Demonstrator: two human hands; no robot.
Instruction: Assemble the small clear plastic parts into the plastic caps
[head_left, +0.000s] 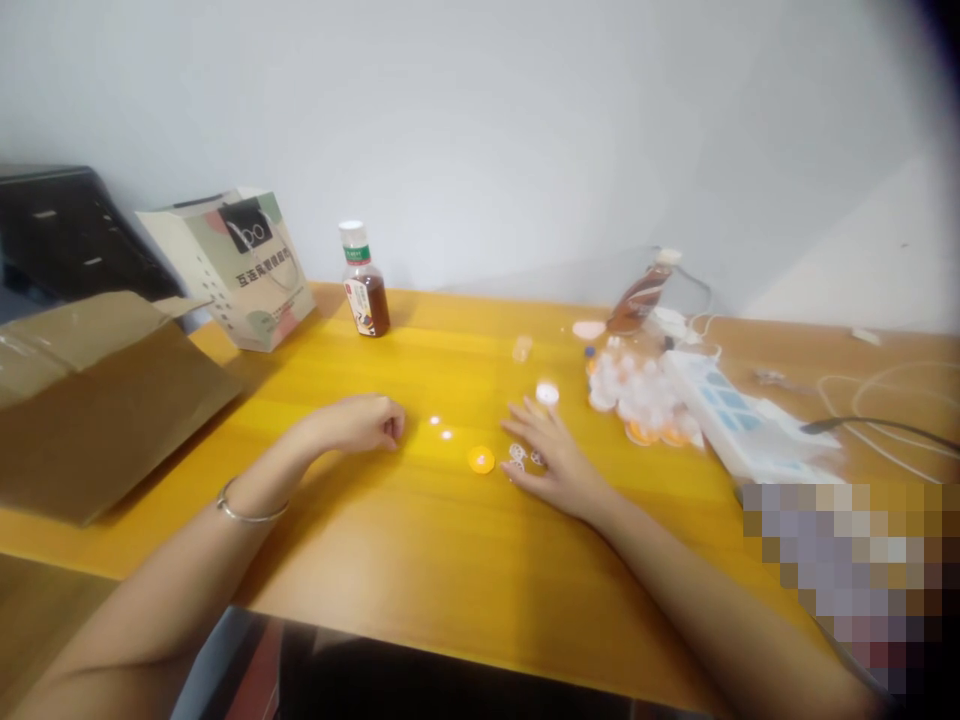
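My left hand (371,424) rests low over the wooden table, its fingers curled in; whatever they may hold is hidden. To its right lie two tiny bright white pieces (447,435) and an orange disc (481,460) with a pale centre. My right hand (553,452) is spread palm down, holding nothing. Small white wheel-like pieces (517,453) lie under and between its thumb and fingers. Just beyond its fingertips is a white round piece (547,393). A small translucent piece (523,348) lies farther back.
A cardboard box (127,400) and a printed paper bag (255,270) stand left. An upright bottle (365,285) of dark drink is at the back. Rightward are a tilted bottle (641,298), a heap of white and orange pieces (637,390), a white-and-blue package (727,405) and cables (885,425).
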